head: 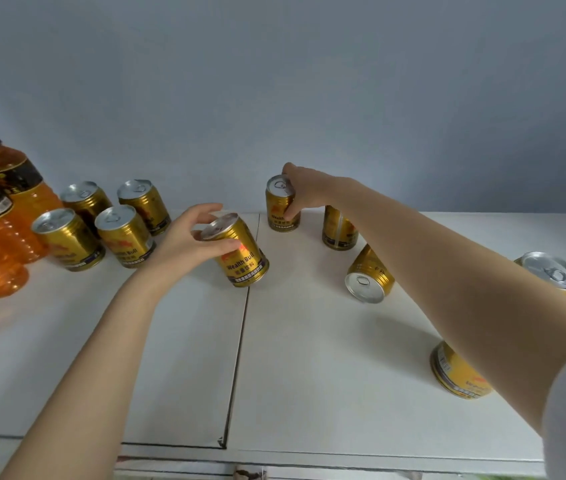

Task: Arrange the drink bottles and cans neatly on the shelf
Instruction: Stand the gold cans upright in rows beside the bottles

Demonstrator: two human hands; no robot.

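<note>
Gold drink cans stand on a white shelf (177, 358). My left hand (188, 242) grips the top of a tilted gold can (243, 259) near the shelf's middle seam. My right hand (304, 192) grips an upright gold can (279, 214) at the back by the wall. Several upright cans form a tidy group (115, 226) at the left. More cans are scattered at the right: one upright (338, 232) behind my right arm, one lying on its side (369, 277), another (548, 273) farther right, and one (456, 372) partly hidden under my forearm.
Several orange drink bottles (0, 216) with dark labels stand crowded at the far left. A grey wall (309, 98) backs the shelf. A seam (240, 341) splits the shelf into two panels. The front edge (309, 459) runs along the bottom.
</note>
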